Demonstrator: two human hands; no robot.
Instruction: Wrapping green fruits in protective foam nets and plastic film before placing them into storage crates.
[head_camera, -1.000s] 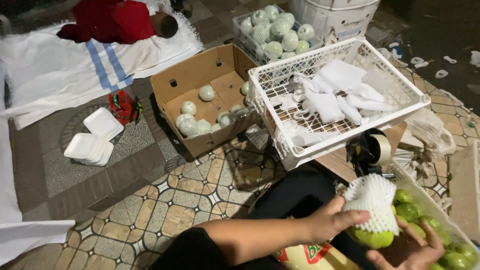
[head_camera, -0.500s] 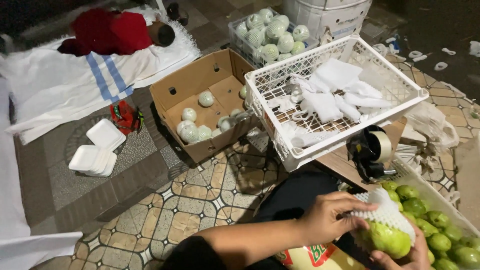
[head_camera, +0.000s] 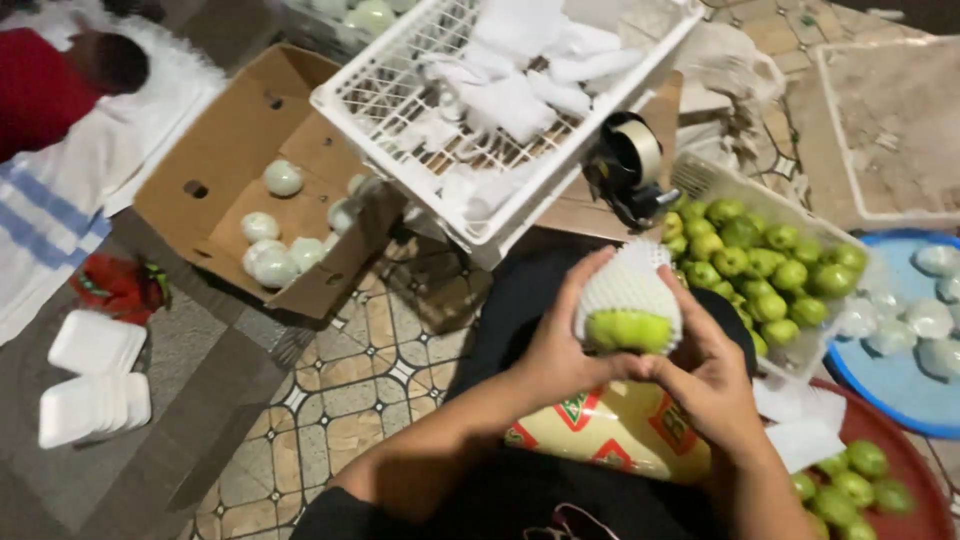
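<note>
Both your left hand (head_camera: 560, 350) and right hand (head_camera: 710, 375) clasp the firm green fruit (head_camera: 628, 330), its soft foam net (head_camera: 628, 285) probably slip-prone, so grip beneath.

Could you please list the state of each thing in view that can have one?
Green round fruit: held in both hands, partly sleeved.
White foam net sleeve: pulled over the fruit's top.
Left hand: gripping the fruit.
Right hand: gripping the fruit.
Brown cardboard box: open, holding wrapped fruits.
White plastic lattice crate: tilted, holding white sleeves.

A cardboard box (head_camera: 215, 215) of wrapped fruit sits beside a white crate (head_camera: 400, 130).
</note>
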